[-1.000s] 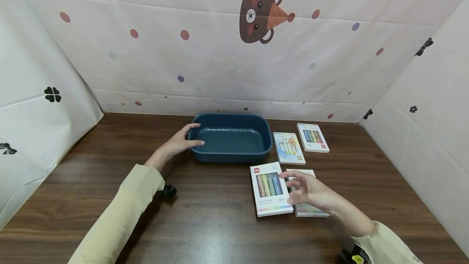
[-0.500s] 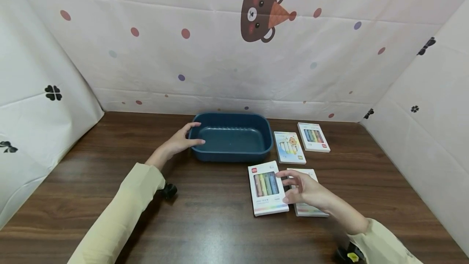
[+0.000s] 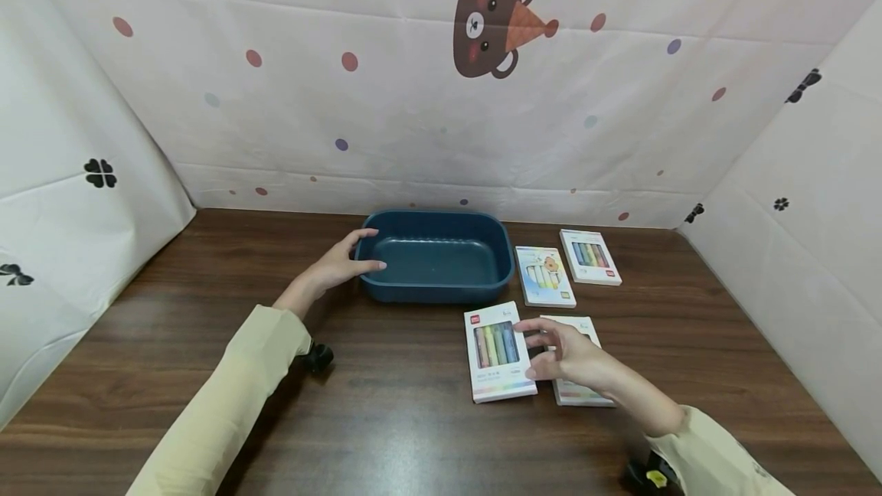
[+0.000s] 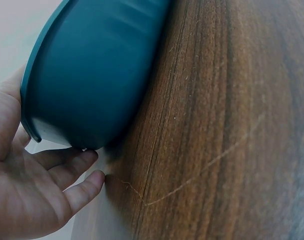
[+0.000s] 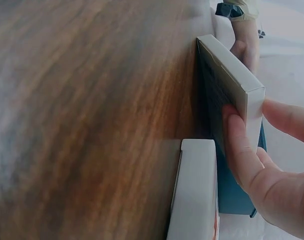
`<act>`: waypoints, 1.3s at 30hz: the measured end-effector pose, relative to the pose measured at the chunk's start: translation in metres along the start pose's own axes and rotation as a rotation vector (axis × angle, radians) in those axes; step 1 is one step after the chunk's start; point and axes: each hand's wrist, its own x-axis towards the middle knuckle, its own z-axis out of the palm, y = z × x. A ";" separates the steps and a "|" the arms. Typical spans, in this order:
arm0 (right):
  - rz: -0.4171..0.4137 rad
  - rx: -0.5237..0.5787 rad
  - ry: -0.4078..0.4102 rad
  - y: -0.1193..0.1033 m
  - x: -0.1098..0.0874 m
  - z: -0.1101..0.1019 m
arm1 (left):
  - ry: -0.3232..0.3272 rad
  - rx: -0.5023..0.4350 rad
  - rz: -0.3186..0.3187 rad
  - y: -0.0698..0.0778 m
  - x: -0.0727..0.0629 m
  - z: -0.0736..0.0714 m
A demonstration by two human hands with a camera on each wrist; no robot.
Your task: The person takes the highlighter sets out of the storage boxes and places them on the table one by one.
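Observation:
My left hand (image 3: 336,262) grips the left end of a dark blue plastic basin (image 3: 434,294), thumb over the rim and fingers against its outer wall (image 4: 87,80). Nothing lies inside the basin. In my right hand (image 3: 573,357) is a white box of coloured sticks (image 3: 499,381), pinched by its right edge; pink, yellow, green and blue sticks show through its window. The right wrist view has the box tilted up off the table, fingers (image 5: 236,135) on its back and the thumb on its front. A similar box (image 3: 582,396) lies partly hidden behind my right hand.
Right of the basin lie a box with a cartoon bear (image 3: 545,293) and another white box with a window (image 3: 591,257). The brown wooden table (image 3: 386,427) meets a white patterned cloth (image 3: 289,121) at the back and sides.
My right hand has moved slightly left with the box of coloured sticks, uncovering more of the box behind it. The left hand stays on the basin.

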 end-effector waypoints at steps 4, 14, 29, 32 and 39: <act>-0.012 -0.021 0.005 0.000 0.002 0.001 | -0.002 0.004 0.006 0.000 0.000 0.000; -0.050 -0.066 0.011 0.001 0.007 0.004 | -0.026 -0.023 -0.016 0.021 -0.015 -0.001; -0.052 -0.099 0.000 0.002 0.012 0.005 | -0.029 -0.015 -0.016 0.032 -0.024 0.001; -0.054 -0.117 -0.001 0.002 0.012 0.006 | -0.031 -0.016 -0.019 0.032 -0.024 0.001; -0.058 -0.152 -0.008 0.000 0.010 0.005 | -0.031 -0.019 -0.021 0.032 -0.024 0.001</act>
